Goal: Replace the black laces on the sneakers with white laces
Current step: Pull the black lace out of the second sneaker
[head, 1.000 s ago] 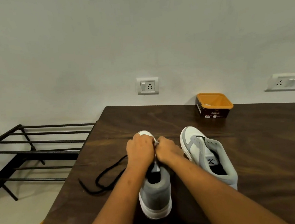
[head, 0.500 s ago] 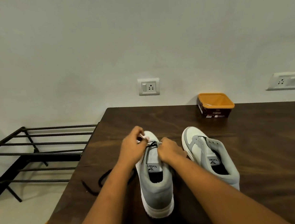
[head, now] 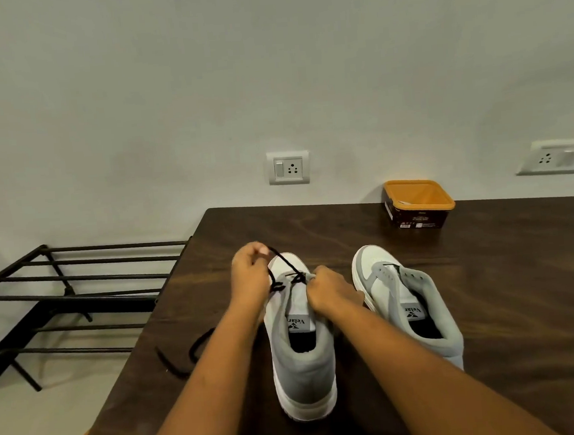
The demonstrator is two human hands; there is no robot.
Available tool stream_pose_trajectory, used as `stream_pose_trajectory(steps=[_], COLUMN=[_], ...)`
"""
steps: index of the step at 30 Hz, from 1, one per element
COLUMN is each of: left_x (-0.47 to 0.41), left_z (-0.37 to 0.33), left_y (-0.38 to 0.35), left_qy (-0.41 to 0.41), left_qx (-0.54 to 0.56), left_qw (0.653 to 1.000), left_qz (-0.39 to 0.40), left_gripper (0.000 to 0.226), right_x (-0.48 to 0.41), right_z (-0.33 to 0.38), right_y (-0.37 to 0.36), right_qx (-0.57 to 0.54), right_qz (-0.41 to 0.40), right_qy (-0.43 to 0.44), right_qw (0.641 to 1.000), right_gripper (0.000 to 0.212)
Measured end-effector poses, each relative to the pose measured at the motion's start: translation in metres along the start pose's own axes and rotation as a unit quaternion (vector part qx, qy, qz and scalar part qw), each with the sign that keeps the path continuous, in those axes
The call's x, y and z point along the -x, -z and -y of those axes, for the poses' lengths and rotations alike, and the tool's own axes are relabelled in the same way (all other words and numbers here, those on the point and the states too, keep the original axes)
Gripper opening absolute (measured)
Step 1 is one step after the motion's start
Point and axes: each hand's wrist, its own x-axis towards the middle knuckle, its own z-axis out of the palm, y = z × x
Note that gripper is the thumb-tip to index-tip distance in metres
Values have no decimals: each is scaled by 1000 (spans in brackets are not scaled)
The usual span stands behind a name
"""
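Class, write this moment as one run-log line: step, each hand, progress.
step: unlacing | left hand: pinches black lace | right hand: grips laced sneaker | progress: lace not yet out

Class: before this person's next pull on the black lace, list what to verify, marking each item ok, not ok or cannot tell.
1. Left hand pinches the black lace: ok.
2. Right hand grips the sneaker at its eyelets: ok.
3. Sneaker sits flat on the table: ok.
4. Black lace out of all eyelets: not ok; it crosses the tongue beside the right hand.
5. White laces at hand: cannot tell; what the orange tub holds is unclear.
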Motion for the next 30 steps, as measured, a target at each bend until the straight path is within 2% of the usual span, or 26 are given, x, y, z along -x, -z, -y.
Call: stream_pose_trajectory(steps=[1, 3, 4, 5, 6, 7, 8, 9, 10, 11, 13, 14, 17, 19, 24, 26, 28, 30], left_x=[-2, -7, -9, -11, -13, -12, -11, -10, -7, -4, 4, 8, 20, 22, 26, 24, 21, 15], left_z=[-10, -25, -27, -27, -23, -18, -11, -3, 1, 4, 8, 6, -1, 0, -2, -1, 8, 14], left_y=[6, 22, 30, 36, 39, 40, 38, 34, 30, 23, 6, -3, -20, -25, -32, -31, -28, -21], left_qy=[39, 68, 73, 76, 75, 62, 34, -16, -71, -107, -147, -155, -198, -208, -212, -207, -187, -136], left_qx=[170, 412, 464, 466, 422, 337, 202, 40, -119, -255, -463, -517, -603, -630, -649, -632, -565, -422], left_qw=[984, 907, 879, 877, 899, 936, 977, 999, 989, 955, 857, 826, 766, 744, 729, 745, 803, 896], left_qz=[-19, -61, -80, -90, -92, -78, -50, -8, 45, 110, 171, 164, 106, 82, 48, 53, 46, 9], left_gripper=[33, 30, 29, 30, 30, 30, 27, 23, 14, 4, 19, 22, 22, 21, 23, 21, 18, 14], right_x=[0, 0, 0, 0, 0, 0, 0, 0, 0, 0, 1, 1, 1, 0, -2, -2, -1, -2], right_z=[0, 0, 0, 1, 1, 1, 1, 1, 2, 2, 2, 2, 0, -1, -2, -2, -1, -1], right_y=[0, 0, 0, 0, 0, 0, 0, 0, 1, 1, 1, 1, 1, 2, 0, 1, 1, 0], right_qx=[-1, 0, 1, 2, 2, 2, 3, 3, 5, 6, 10, 10, 13, 18, 23, 22, 22, 21], right_qz=[0, -1, -1, -2, -2, -3, -3, -3, -3, -3, -3, -2, -1, 3, 10, 6, -3, -9], right_qy=[-1, -3, -3, -3, -2, -2, -3, -4, -4, -4, -3, -1, 8, 15, 24, 25, 23, 18], right_qw=[1000, 1000, 1000, 1000, 1000, 1000, 1000, 1000, 1000, 1000, 1000, 1000, 1000, 1000, 999, 999, 999, 1000], right_gripper=[32, 33, 33, 34, 34, 34, 34, 34, 34, 34, 33, 32, 34, 35, 34, 35, 34, 33])
